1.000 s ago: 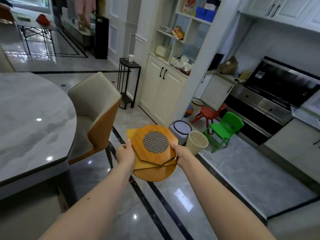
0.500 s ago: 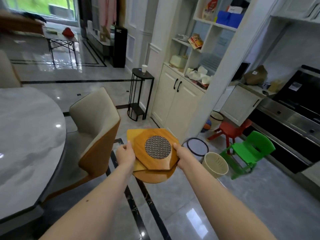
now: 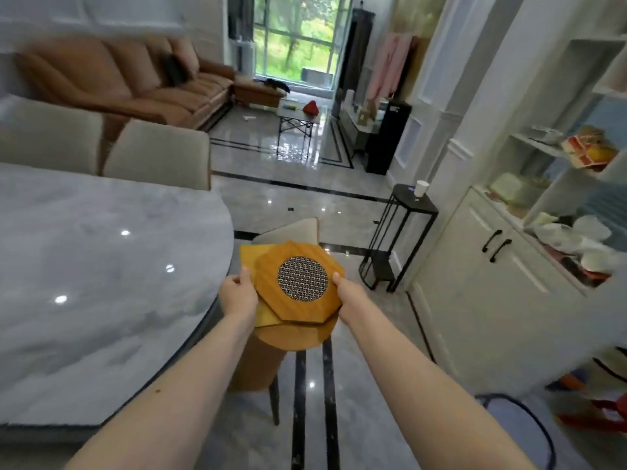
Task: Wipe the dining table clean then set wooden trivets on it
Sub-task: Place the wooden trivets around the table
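Grey marble round-edged dining table (image 3: 101, 266) at left, top bare where visible. Left hand (image 3: 239, 295), fingers clamped on left edge of stack of wooden trivets (image 3: 271, 300). Stack held level over floor, just right of table edge; top one octagonal with woven mesh disc. Right hand (image 3: 347, 295) grips right edge. Table lies leftward of stack; left hand nearer. Next, likely: carry stack left.

You are not seeing any readable text, label, brand or number on anything in this view.
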Motion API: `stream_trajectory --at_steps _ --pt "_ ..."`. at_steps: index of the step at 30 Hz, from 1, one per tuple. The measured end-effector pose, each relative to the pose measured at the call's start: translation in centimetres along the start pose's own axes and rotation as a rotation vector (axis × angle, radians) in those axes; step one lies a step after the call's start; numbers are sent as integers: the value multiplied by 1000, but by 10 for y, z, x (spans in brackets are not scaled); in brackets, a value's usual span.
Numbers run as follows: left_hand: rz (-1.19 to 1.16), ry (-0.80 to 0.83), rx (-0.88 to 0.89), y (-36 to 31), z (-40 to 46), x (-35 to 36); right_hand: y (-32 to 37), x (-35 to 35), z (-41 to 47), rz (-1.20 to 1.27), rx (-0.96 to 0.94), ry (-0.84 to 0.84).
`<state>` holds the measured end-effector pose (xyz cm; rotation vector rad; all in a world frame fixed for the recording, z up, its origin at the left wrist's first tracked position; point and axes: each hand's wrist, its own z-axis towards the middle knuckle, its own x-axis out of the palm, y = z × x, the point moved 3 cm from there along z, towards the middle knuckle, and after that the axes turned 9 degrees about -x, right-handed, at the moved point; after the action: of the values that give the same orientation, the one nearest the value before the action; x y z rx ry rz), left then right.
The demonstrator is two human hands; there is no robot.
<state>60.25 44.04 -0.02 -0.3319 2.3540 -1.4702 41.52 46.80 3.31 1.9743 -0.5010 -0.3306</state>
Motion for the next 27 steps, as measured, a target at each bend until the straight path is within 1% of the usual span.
stream_trajectory --at_steps 3,5,7,10,13,18,20,24,27 --pt "-58 -153 -26 -7 53 -22 9 65 34 -54 -27 132" --pt "-80 -199 -43 -12 81 -37 11 103 53 -81 -34 192" --pt "-106 -236 -68 -15 106 -51 13 139 70 -116 -10 252" --pt "-142 -319 -80 -19 135 -74 10 187 95 -106 88 350" --pt "-185 -425 -118 -17 153 -100 12 224 115 -78 97 399" --pt "-179 -619 -191 2 176 -151 10 282 139 -123 153 490" --pt "-213 -704 -236 10 179 -164 6 301 155 -133 175 526" --pt "-274 -857 -304 21 176 -178 -2 336 180 -222 175 585" --pt "-327 -998 -347 34 169 -177 -9 368 201 -287 153 669"
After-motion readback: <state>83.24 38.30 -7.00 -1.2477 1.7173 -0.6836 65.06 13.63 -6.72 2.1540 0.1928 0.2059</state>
